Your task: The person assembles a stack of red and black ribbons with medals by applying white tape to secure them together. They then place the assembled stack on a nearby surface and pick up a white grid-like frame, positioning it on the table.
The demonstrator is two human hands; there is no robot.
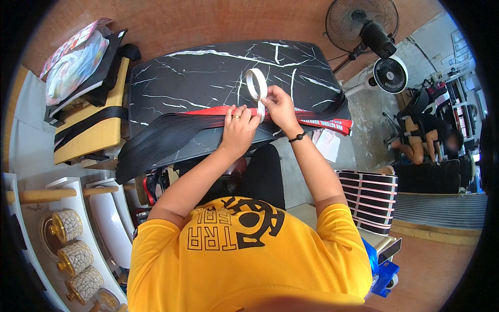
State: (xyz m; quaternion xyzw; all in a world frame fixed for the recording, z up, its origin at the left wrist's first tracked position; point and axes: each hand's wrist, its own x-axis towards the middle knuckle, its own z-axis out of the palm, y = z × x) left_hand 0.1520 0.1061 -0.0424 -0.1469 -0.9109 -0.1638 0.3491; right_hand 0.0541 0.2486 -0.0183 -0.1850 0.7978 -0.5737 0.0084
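Tabletop [208, 67]: black slab with white marble veining, the largest thing before me; it carries all the work and sits against a brown floor or wall surface beyond.

Hair bundle [166, 136]: a long flat sheet of black strands laid across the near edge of the tabletop, fanning out past its left corner and continuing to the right of my hands. It lies spread, which I judge keeps the strands flat and level for taping.

Red strip [208, 111]: a red band running along the far edge of the hair, its right end hanging past the tabletop edge.

Left hand [238, 126]: fingers spread and pressed flat on the hair and strip, a ring on one finger; I judge it pins the stack in place.

Right hand [278, 106]: pinches the free white end drawn down from the tape roll, just beside the left hand's fingertips; a dark band circles the wrist.

Tape roll [255, 83]: white ring standing on edge just beyond both hands, its tail leading down to the strip.

Surroundings: yellow box [91, 125] with black straps at left; two fans [374, 47] at upper right; a stack of banded black hair packs [368, 200] at right; crackle-patterned jars [67, 224] on a white shelf at lower left; a seated person [426, 138] far right.
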